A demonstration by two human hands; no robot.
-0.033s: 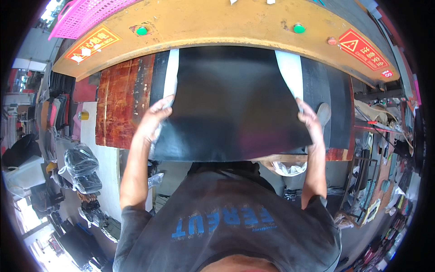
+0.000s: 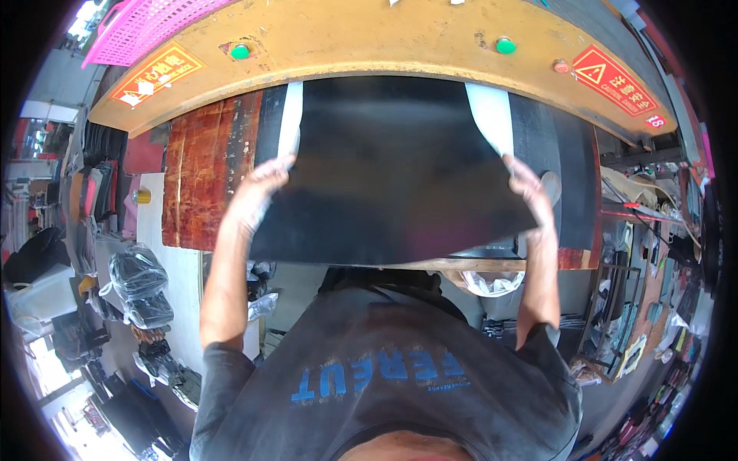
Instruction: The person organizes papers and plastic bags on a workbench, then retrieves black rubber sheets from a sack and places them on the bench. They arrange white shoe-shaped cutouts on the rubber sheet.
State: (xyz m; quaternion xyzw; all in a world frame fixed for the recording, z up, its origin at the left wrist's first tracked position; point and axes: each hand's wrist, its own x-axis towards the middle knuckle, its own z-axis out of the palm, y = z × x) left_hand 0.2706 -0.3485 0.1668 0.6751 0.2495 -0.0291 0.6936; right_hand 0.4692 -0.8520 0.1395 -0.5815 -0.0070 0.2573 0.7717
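Note:
A wide, smooth black sheet (image 2: 392,177), perhaps leather or a synthetic, spans the space between my hands. My left hand (image 2: 265,184) is closed on its left edge, thumb and fingers pinching it. On the opposite edge my right hand (image 2: 530,188) grips the sheet in the same way. The far part runs up to the yellow machine beam, while the near edge bows and its right corner is raised off the surface. Beneath it, a white layer (image 2: 490,115) shows along both sides. Beside my right hand lies a grey, rounded object (image 2: 550,188), partly covered by that hand.
The yellow beam (image 2: 369,58) crosses the far side, with green buttons (image 2: 240,51) and a red button (image 2: 561,66). A worn reddish-brown board (image 2: 201,169) lies at left. A pink basket (image 2: 150,31) sits far left. A white plastic bag (image 2: 493,284) hangs below the table's near edge.
Both hands have shifted slightly away from me with the sheet. Its near edge and right corner have risen, uncovering more of the table edge.

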